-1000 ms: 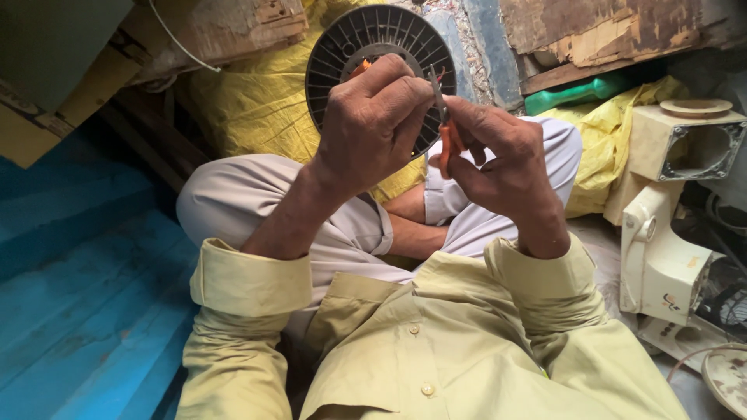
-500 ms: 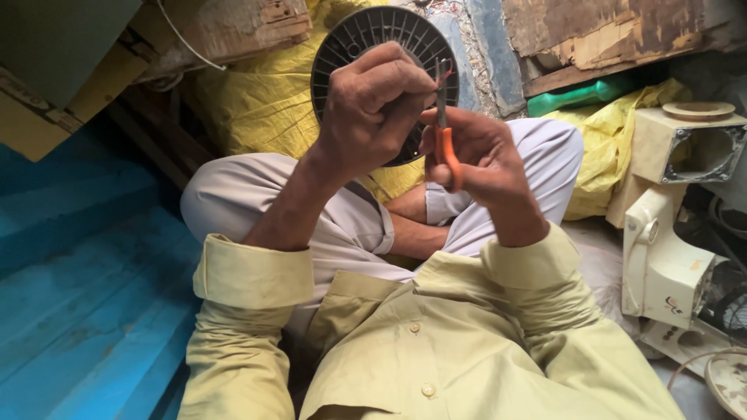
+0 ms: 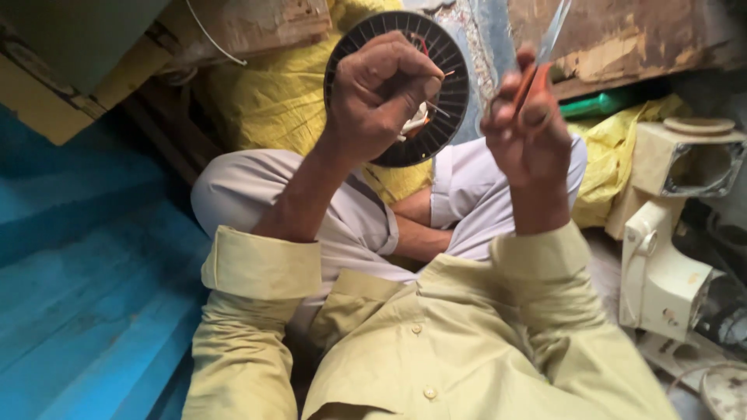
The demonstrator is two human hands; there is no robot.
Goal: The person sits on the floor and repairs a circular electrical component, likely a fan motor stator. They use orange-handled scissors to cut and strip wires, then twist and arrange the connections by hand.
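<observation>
Gripping round black motor disc (image 3: pixel 447 85) w/ left hand (image 3: pixel 381 97).

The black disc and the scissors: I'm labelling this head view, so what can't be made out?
- Black disc: its middle is hidden behind the left hand.
- Wires at its centre: too small to trace.
- Scissors: blade tips cut off by the top edge, motion-blurred; the right hand covers the handles.

A blue painted plank floor (image 3: pixel 85 311) lies at one side; yellow sacking (image 3: pixel 272 101) rests on the ground beyond the crossed legs. Cream machine housings (image 3: pixel 669 257) stand at the other side; a green bottle (image 3: pixel 603 103) lies on more yellow sacking.
</observation>
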